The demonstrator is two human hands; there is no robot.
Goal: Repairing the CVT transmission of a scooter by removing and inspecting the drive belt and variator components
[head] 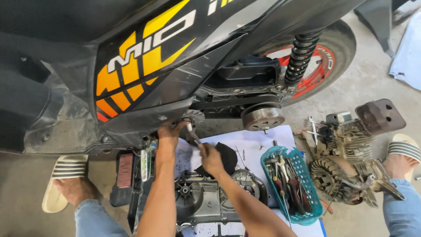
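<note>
Engine cover (206, 199) lies nearest on white paper (258, 142), beside a teal tool basket (302, 173). Right hand (211, 159), fingers clamped on a metal tool (193, 135) (tip at the pulley (193, 117)); left hand (169, 136) grips beneath the scooter's black panel (149, 116).

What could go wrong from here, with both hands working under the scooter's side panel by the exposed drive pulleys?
The left hand is pressed up beside the front pulley; if it turned, fingers could get pinched. The tool in the right hand is held at an angle and might slip off. Loose small parts on the white sheet lie near the removed cover and could get knocked away.
</note>
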